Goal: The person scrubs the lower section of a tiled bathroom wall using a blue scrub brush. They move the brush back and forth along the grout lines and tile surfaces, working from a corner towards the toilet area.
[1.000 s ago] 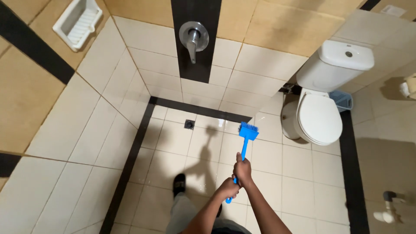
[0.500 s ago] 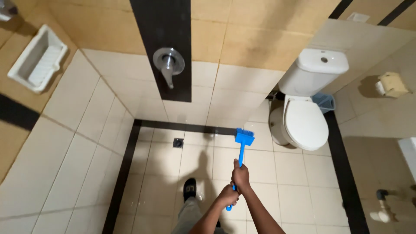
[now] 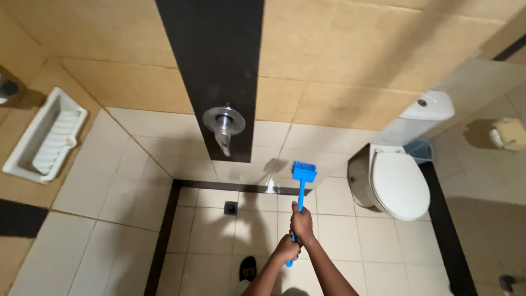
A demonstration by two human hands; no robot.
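Observation:
Both my hands grip the handle of a blue long-handled scrub brush [image 3: 300, 193]. My right hand [image 3: 302, 221] is the upper one, about midway along the handle. My left hand [image 3: 287, 249] holds the lower end, just below and touching the right. The brush head [image 3: 303, 171] points away from me, its bristles at the cream tiles low on the far wall, just above the black floor border [image 3: 241, 187]. A wet sheen shows on the tiles beside the head.
A white toilet [image 3: 399, 187] with its lid shut stands to the right, with a cistern [image 3: 428, 106] and a small blue bin [image 3: 418, 149] behind it. A chrome wall valve [image 3: 223, 123] sits on a black stripe. The soap dish [image 3: 46, 137] is left, the floor drain [image 3: 230, 208] below, my shoe [image 3: 247, 268] near.
The brush head has gone from the floor tiles forward and up to the base of the far wall. Both hands stay on the handle. The view has tilted upward.

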